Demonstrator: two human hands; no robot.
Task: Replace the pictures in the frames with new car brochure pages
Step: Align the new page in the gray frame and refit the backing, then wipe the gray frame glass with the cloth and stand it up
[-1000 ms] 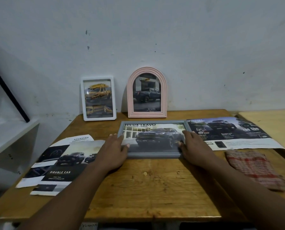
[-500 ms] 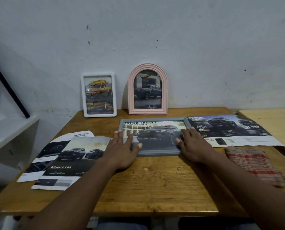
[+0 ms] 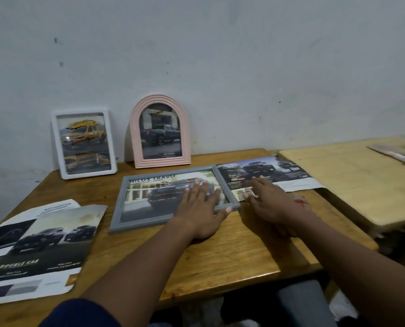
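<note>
A grey frame (image 3: 149, 204) with a "Hilux Travo" truck picture lies flat on the wooden table (image 3: 232, 256). My left hand (image 3: 202, 206) lies flat on the frame's right half, fingers straight and spread. My right hand (image 3: 266, 199) has straight fingers and rests over the near end of a dark brochure page (image 3: 267, 173) just right of the frame. A white frame (image 3: 84, 143) with a yellow truck and a pink arched frame (image 3: 160, 132) with a dark truck lean on the wall. More brochure pages (image 3: 43, 246) lie at the table's left.
A red checked cloth (image 3: 302, 202) shows partly behind my right forearm. A lighter wooden table (image 3: 362, 182) adjoins on the right, with a flat object (image 3: 400, 154) at its far corner. The wall stands close behind the frames.
My left hand moved right, from the frame's left edge onto its right half. My right hand left the frame's right edge and went onto the brochure page. The camera turned right.
</note>
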